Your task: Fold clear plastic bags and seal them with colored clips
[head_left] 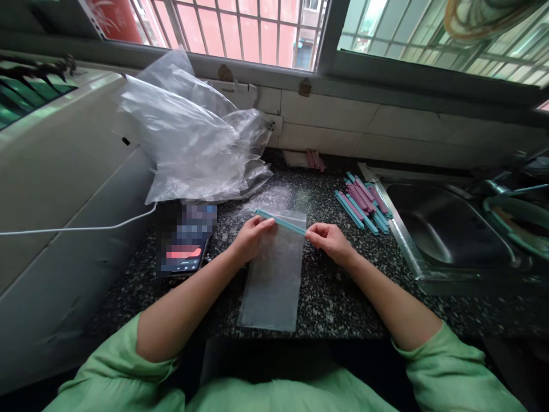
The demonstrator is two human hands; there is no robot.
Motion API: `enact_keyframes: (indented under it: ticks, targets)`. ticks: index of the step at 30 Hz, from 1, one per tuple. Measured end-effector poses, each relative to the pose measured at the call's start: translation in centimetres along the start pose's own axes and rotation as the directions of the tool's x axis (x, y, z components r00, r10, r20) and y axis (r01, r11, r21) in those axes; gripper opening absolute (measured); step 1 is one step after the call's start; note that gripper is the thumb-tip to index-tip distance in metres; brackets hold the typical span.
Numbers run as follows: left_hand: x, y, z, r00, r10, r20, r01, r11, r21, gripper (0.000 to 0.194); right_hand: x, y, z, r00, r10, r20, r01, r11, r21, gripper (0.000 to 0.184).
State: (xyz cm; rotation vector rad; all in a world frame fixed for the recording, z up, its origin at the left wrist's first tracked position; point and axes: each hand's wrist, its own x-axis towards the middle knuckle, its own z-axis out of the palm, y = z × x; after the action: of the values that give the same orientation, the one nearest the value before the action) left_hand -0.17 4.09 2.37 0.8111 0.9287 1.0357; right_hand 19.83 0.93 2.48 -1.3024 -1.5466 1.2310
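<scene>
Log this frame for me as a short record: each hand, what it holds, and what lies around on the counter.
left hand: at the left end of a teal strip
right hand: pinching the strip's right end
strip: lies across the top part of a flat clear bag
surface: dark speckled counter
left side: phone, screen lit, partly pixelated
back left: heap of clear plastic
right side: pile of teal and pink strips beside a metal sink
bag contents: none visible

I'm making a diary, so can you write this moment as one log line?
left hand: holds teal clip near left end | right hand: pinches right end | clear bag: clip across top | clip pile: beside sink
</scene>
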Motion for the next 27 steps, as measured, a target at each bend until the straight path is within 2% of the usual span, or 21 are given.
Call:
enact_keyframes:
  ticks: [6,9,11,14,16,18,21,24,27]
  targets:
    - [0.4,-0.5,-0.2,1.0,0.027,-0.009,-0.027,1.0,0.008,0.036,0.2,0.0,-0.1,0.993,0.048,0.11,-0.049,0.999,0.005,0.041]
    - [0.4,-0.5,-0.3,1.0,0.009,-0.027,-0.01,1.0,-0.028,0.035,0.0,0.3,0.1,0.998,-0.026,0.052,0.029,0.997,-0.065,0.037]
    - [0.4,-0.4,-0.3,0.998,-0.011,-0.055,0.008,0.999,-0.053,0.032,-0.2,0.6,0.2,0.989,-0.144,-0.033,0.136,0.975,-0.176,0.033]
    - [0.5,-0.3,-0.4,0.996,-0.015,-0.088,0.007,0.996,-0.093,0.028,-0.5,1.0,0.3,0.909,-0.396,-0.133,0.303,0.845,-0.441,0.027]
    - [0.6,-0.3,-0.4,0.996,0.004,-0.092,-0.015,0.993,-0.119,0.027,-0.5,1.1,0.2,0.839,-0.535,-0.101,0.382,0.711,-0.59,0.023]
    - [0.7,-0.4,-0.4,0.996,0.014,-0.093,-0.026,0.991,-0.133,0.029,-0.5,1.2,0.2,0.793,-0.608,-0.036,0.431,0.602,-0.672,0.019]
    - [0.6,-0.4,-0.4,0.997,0.0,-0.078,-0.009,0.994,-0.112,0.035,-0.4,1.2,0.2,0.759,-0.651,0.011,0.454,0.518,-0.725,0.014]
    - [0.4,-0.3,-0.2,0.998,-0.011,-0.061,0.008,0.999,-0.042,0.042,-0.3,1.3,0.3,0.739,-0.674,-0.014,0.457,0.515,-0.725,0.012]
    - [0.3,-0.1,-0.2,0.997,0.02,-0.068,-0.018,0.999,0.034,0.045,-0.3,1.3,0.3,0.771,-0.629,-0.094,0.424,0.619,-0.662,0.012]
